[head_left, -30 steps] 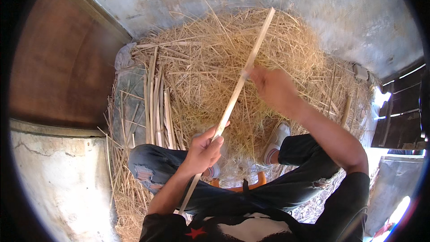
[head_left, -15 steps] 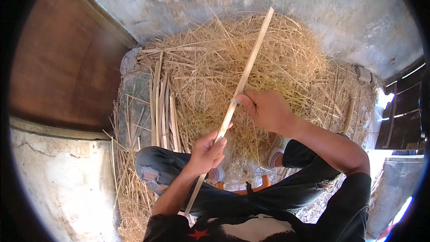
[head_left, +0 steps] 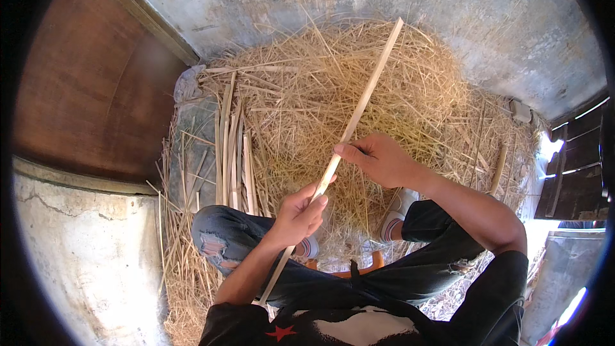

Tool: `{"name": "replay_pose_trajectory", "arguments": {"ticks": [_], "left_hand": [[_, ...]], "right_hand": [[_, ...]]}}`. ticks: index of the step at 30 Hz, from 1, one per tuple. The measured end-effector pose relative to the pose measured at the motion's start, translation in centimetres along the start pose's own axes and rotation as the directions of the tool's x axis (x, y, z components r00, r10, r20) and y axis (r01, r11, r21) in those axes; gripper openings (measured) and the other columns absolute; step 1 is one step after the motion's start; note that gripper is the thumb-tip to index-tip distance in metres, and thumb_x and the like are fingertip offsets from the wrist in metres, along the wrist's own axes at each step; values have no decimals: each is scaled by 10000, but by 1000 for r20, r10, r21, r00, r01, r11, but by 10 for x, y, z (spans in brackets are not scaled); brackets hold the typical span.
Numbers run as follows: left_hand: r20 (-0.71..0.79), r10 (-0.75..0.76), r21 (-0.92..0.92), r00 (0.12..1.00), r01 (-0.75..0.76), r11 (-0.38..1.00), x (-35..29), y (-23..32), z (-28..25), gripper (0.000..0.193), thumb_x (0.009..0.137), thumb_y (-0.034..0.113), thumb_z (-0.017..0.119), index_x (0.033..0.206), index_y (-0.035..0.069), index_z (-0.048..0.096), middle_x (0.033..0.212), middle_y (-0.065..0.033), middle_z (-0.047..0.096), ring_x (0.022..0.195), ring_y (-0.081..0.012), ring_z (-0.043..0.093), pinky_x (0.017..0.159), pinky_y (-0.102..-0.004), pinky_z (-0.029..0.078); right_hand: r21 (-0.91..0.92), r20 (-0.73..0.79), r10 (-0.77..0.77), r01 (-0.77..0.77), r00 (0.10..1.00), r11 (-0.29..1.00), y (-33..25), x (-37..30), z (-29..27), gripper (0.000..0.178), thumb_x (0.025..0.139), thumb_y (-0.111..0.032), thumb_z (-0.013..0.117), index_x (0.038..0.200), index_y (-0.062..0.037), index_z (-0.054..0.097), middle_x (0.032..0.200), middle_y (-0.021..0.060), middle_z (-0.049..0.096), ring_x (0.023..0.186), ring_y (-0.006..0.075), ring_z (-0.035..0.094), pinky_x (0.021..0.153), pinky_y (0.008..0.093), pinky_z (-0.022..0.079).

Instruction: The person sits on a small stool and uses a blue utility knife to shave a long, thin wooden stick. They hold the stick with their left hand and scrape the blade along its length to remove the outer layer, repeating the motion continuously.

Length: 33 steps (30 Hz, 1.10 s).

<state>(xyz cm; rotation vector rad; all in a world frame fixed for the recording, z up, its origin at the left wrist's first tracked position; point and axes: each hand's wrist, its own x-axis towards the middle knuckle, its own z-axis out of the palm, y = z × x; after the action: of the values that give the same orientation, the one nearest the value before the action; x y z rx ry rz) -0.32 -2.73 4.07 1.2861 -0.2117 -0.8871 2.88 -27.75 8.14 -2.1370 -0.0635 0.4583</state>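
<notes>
A long, pale, flat bamboo strip [head_left: 368,90] slants from my lap up and to the right, its far end over the straw. My left hand [head_left: 299,214] is closed around it below its middle, with the thumb on top. Farther up the strip, my right hand [head_left: 378,159] pinches it between thumb and forefinger, the other fingers curled in. The strip's lower end passes under my left wrist and across my thigh. Whether anything small sits inside the curled right fingers is hidden.
A heap of straw-like shavings [head_left: 410,70] spreads between my feet and the wall [head_left: 448,0]. At the left, several similar strips [head_left: 225,147] lie beside a grey slab [head_left: 195,125]. A brown wooden panel [head_left: 83,83] stands left. I sit low on an orange-brown seat [head_left: 378,259].
My right thumb has come down onto the strip, and the hand sits slightly lower. The strip's far end has shifted a little right and down in view. The left hand keeps its hold.
</notes>
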Motion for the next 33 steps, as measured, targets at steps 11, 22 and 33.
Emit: {"name": "replay_pose_trajectory", "arguments": {"ticks": [11,22,33], "left_hand": [[-2,11,42,1000,-11,999,-2,-2,0,481,1081,180,488,1531,56,370,594,81,370,449,-9,340,435,-204,276],[-10,21,25,1000,-21,999,-1,-5,-1,484,1081,177,486,1537,65,367,608,80,387,450,-2,337,431,-202,273],[2,6,6,1000,-6,1000,-2,-4,-3,496,1080,177,491,1545,71,359,625,79,371,457,-1,326,436,-201,272]], "right_hand": [[-155,-40,-37,31,998,987,-6,-7,1,581,984,-562,531,801,-38,700,594,172,603,546,362,617,552,450,483],[-338,-274,-295,195,915,921,-8,-16,16,588,998,-518,565,703,-14,636,502,121,484,448,278,456,489,420,394],[-77,27,18,-16,999,997,-7,-6,2,681,981,-608,507,758,13,678,565,189,583,548,335,628,574,451,496]]}}
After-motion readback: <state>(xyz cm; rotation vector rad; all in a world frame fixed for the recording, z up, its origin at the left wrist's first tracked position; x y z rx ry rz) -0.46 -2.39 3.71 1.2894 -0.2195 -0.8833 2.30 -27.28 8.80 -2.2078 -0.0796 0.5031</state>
